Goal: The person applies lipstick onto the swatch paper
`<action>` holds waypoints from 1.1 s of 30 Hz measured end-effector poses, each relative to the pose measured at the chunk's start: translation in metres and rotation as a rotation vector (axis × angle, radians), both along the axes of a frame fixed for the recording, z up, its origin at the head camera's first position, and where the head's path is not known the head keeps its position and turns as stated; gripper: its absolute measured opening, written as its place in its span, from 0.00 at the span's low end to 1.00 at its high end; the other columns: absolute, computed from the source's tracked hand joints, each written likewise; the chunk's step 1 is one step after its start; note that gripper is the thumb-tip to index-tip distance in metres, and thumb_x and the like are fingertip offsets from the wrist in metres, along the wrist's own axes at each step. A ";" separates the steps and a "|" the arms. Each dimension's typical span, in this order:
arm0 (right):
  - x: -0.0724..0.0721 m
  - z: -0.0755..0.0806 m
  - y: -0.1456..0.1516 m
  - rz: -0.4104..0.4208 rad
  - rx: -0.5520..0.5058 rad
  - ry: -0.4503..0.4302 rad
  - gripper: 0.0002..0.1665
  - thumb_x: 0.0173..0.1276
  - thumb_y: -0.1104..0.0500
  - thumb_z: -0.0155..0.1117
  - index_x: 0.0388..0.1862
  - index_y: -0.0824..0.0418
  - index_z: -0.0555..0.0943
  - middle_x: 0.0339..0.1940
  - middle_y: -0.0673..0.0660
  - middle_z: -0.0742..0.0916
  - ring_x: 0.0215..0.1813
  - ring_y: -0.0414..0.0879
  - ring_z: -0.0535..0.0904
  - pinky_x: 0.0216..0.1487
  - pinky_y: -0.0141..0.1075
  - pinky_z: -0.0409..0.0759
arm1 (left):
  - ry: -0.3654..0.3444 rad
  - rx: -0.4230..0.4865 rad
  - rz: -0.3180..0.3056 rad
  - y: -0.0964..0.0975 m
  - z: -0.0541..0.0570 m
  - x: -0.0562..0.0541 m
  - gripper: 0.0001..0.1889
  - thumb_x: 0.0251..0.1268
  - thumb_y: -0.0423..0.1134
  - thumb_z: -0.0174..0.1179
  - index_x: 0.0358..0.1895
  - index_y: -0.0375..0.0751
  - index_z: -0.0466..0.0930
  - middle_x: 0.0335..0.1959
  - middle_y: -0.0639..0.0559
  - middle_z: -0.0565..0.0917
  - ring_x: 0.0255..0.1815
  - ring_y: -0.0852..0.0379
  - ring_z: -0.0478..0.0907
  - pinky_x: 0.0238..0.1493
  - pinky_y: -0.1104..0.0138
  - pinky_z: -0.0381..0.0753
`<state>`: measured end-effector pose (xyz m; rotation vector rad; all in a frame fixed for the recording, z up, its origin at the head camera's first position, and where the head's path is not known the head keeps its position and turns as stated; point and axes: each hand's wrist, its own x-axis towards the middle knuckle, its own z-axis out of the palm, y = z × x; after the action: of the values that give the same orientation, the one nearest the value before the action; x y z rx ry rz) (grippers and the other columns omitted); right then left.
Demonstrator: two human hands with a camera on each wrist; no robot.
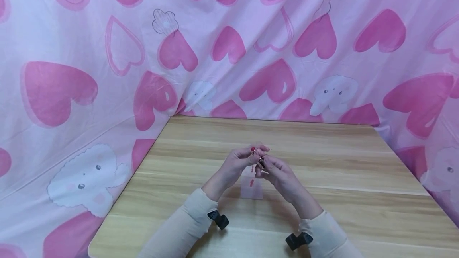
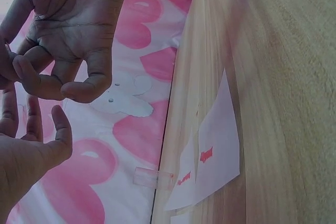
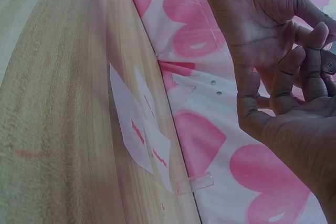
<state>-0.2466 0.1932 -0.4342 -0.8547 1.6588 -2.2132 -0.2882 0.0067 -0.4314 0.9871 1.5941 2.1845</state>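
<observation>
My left hand [image 1: 234, 166] and right hand [image 1: 281, 174] meet above the middle of the table. Between the left thumb and fingers is a small bright red piece [image 1: 252, 149]; its kind is too small to tell. The right fingertips hold a small dark, shiny tube-like thing [image 1: 261, 163], whose round dark end [image 3: 329, 63] shows in the right wrist view. Whether the two pieces are joined cannot be seen. Below the hands lie white paper pieces [image 2: 218, 140] with red marks [image 2: 206, 155].
A wood-grain table [image 1: 172, 198] stands against a pink heart-patterned cloth [image 1: 229, 43] at the back and sides. Beyond the papers, a small clear strip [image 3: 195, 183] lies near the table's far edge. Each wrist wears a black camera [image 1: 218, 220].
</observation>
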 end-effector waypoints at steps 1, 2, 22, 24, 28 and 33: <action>0.000 0.000 0.000 -0.003 0.001 0.000 0.19 0.85 0.56 0.41 0.51 0.52 0.82 0.37 0.49 0.81 0.47 0.42 0.77 0.59 0.45 0.77 | 0.003 0.005 -0.002 0.000 0.000 0.000 0.15 0.64 0.54 0.66 0.47 0.53 0.90 0.60 0.51 0.82 0.71 0.30 0.62 0.66 0.51 0.62; 0.000 0.000 0.000 -0.006 0.005 0.001 0.19 0.85 0.56 0.40 0.51 0.53 0.82 0.37 0.49 0.81 0.47 0.42 0.77 0.58 0.44 0.77 | 0.002 0.007 -0.002 0.000 0.000 -0.001 0.15 0.65 0.54 0.66 0.48 0.52 0.90 0.60 0.51 0.82 0.71 0.27 0.61 0.66 0.51 0.63; 0.001 -0.003 -0.003 -0.073 -0.020 0.013 0.20 0.85 0.56 0.41 0.52 0.53 0.83 0.39 0.49 0.80 0.44 0.41 0.77 0.55 0.40 0.79 | -0.010 -0.015 0.072 0.003 0.003 0.003 0.20 0.65 0.54 0.67 0.50 0.43 0.88 0.59 0.50 0.82 0.64 0.51 0.73 0.68 0.53 0.62; 0.001 -0.003 -0.003 -0.071 -0.024 0.023 0.20 0.85 0.56 0.41 0.53 0.52 0.83 0.39 0.49 0.80 0.44 0.41 0.77 0.55 0.40 0.79 | -0.013 -0.017 0.075 0.003 0.004 0.003 0.24 0.65 0.53 0.67 0.52 0.34 0.86 0.59 0.49 0.82 0.64 0.51 0.73 0.68 0.52 0.63; 0.001 -0.003 -0.004 -0.076 -0.021 0.029 0.20 0.85 0.55 0.41 0.53 0.51 0.83 0.40 0.49 0.80 0.44 0.41 0.77 0.56 0.40 0.78 | -0.016 -0.024 0.084 0.003 0.005 0.003 0.28 0.66 0.52 0.67 0.54 0.27 0.81 0.59 0.49 0.82 0.64 0.51 0.74 0.67 0.53 0.64; 0.001 -0.002 -0.004 -0.087 -0.018 0.031 0.19 0.85 0.55 0.42 0.50 0.53 0.83 0.39 0.49 0.80 0.44 0.41 0.76 0.56 0.41 0.77 | -0.013 -0.026 0.092 0.003 0.005 0.003 0.27 0.67 0.50 0.66 0.53 0.25 0.81 0.59 0.49 0.81 0.64 0.50 0.74 0.66 0.53 0.65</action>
<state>-0.2457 0.1887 -0.4364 -0.8404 1.7232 -2.2869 -0.2850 0.0098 -0.4265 0.9079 1.6892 2.2194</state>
